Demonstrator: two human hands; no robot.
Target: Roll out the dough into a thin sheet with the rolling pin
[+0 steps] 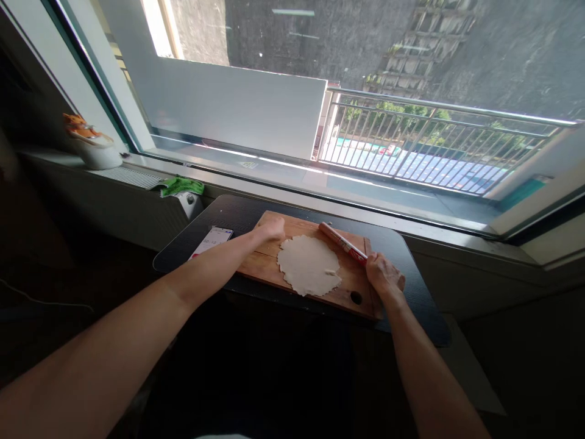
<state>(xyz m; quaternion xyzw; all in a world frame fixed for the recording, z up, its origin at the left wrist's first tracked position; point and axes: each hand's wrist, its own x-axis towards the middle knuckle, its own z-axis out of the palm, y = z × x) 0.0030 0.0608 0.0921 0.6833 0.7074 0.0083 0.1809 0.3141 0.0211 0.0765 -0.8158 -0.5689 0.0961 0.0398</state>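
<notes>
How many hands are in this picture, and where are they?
2: the left hand at the far left of the wooden board, and the right hand around the near end of the rolling pin. No other hand shows.

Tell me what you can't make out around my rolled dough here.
In the head view:
Rolling pin: printing too small; held section covered by right grip.
Phone: lower part behind left forearm.
Left grip: fingertips hidden by its own bulk.
Cutting board: middle covered by dough.
</notes>
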